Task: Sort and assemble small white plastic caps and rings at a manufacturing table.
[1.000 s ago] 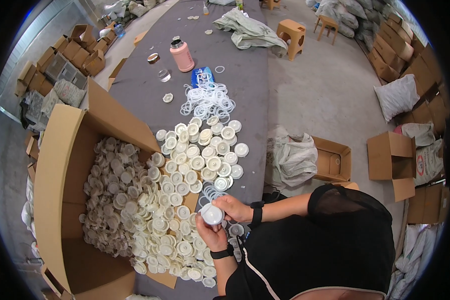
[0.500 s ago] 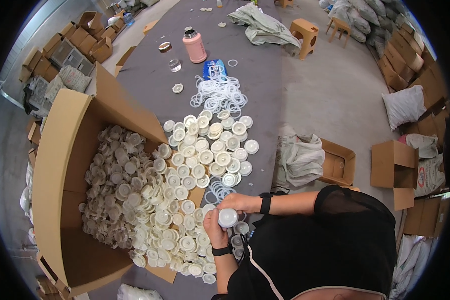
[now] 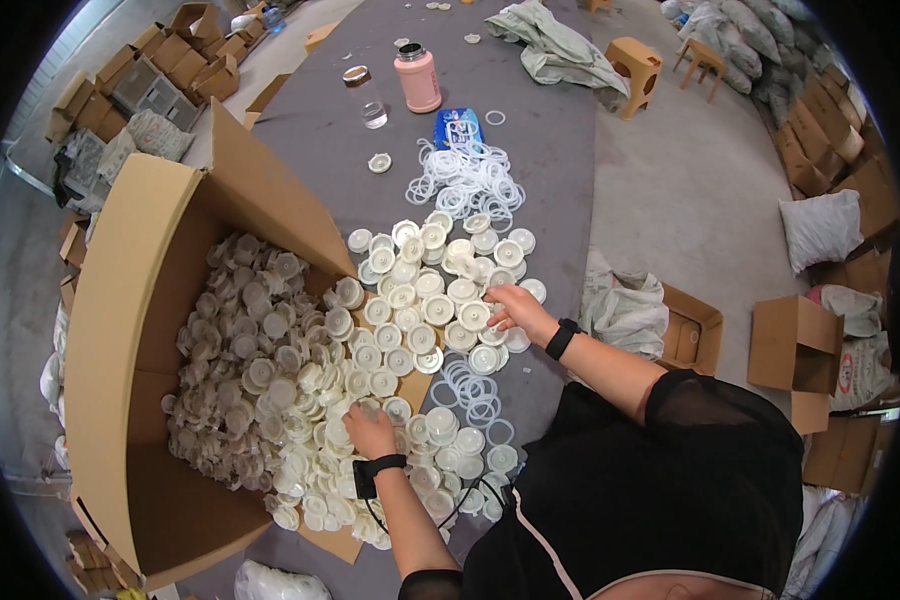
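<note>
Round white plastic lids [image 3: 315, 440] lie in a wide heap that spills from a large cardboard box [image 3: 135, 330] onto the table. My left hand [image 3: 372, 432] is down in the near part of the heap, its fingers closed about the edge of one lid. Farther right, my right hand [image 3: 522, 310] reaches over a second group of lids [image 3: 430, 310], its fingers apart at the group's right side. Thin translucent rings [image 3: 467, 388] lie between the hands, close to my body, with more lids [image 3: 440, 425] beside them.
Beyond the lids sit a pile of white rings [image 3: 465, 185], a blue packet [image 3: 452, 128], a pink flask [image 3: 418, 80] and a clear bottle [image 3: 367, 100]. A grey sack [image 3: 560, 50] lies at the table's far right. A cardboard tray [image 3: 692, 330] and stool [image 3: 634, 75] stand right of the table.
My hands have parted from around a white lid near my body. The right has moved away to the far group, the left leftward into the heap. The clear bottle now has its cap on.
</note>
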Motion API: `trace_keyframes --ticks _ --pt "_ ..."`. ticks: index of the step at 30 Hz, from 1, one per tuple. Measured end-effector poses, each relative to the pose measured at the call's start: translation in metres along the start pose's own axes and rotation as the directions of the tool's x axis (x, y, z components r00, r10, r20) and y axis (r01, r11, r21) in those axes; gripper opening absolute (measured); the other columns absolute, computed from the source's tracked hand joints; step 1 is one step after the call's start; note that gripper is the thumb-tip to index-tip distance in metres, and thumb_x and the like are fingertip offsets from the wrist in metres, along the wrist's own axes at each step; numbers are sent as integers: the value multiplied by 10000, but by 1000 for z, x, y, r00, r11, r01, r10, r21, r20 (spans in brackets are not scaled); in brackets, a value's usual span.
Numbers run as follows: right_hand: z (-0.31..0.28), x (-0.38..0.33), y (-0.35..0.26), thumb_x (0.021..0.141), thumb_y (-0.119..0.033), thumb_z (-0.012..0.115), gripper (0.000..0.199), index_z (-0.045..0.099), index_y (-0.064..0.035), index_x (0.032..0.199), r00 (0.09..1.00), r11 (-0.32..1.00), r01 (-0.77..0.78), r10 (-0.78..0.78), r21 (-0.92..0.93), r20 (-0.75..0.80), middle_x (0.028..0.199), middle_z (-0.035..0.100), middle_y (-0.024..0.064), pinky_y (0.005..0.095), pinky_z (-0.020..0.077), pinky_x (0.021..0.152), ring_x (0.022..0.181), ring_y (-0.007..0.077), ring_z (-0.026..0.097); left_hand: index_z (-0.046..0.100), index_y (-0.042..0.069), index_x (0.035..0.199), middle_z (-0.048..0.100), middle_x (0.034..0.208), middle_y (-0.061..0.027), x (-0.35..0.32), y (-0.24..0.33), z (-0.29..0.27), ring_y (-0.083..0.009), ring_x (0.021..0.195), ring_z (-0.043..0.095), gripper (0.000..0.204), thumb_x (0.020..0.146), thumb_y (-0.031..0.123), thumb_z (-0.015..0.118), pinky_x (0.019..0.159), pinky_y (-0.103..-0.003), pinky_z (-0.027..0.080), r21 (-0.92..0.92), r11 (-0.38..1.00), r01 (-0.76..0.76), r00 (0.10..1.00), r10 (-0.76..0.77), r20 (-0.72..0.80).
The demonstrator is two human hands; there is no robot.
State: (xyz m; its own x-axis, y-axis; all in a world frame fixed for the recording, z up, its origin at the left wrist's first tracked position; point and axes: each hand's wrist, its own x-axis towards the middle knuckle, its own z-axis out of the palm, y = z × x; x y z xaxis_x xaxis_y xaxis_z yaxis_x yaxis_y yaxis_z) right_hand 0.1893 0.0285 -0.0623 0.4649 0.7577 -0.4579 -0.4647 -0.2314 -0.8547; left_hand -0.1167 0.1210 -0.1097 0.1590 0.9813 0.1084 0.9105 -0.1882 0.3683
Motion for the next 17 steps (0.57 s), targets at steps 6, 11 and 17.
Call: trace_keyframes --ticks 6,11,17 --pt "4 -3 47 793 -281 492 304 532 -3 909 975 981 -178 186 -73 119 837 582 90 237 442 488 584 139 558 497 13 905 508 870 -146 14 37 7 -322 788 497 321 622 109 615 679 -404 406 -90 948 -304 953 302 -30" --pt "37 -18 63 791 -263 494 288 535 -10 922 920 950 -272 303 -151 248 830 582 83 232 442 484 577 136 558 511 0 918 536 787 -162 17 31 22 -319 747 510 330 610 81 596 666 -403 405 50 969 -244 969 240 64" --pt "57 -17 73 792 -278 528 559 274 -86 1252 846 949 -304 307 -79 435 1072 487 65 220 457 547 721 131 565 502 58 970 578 811 -92 -7 33 38 -246 698 541 254 728 125 539 654 -357 433 -858 113 501 865 -115 489"
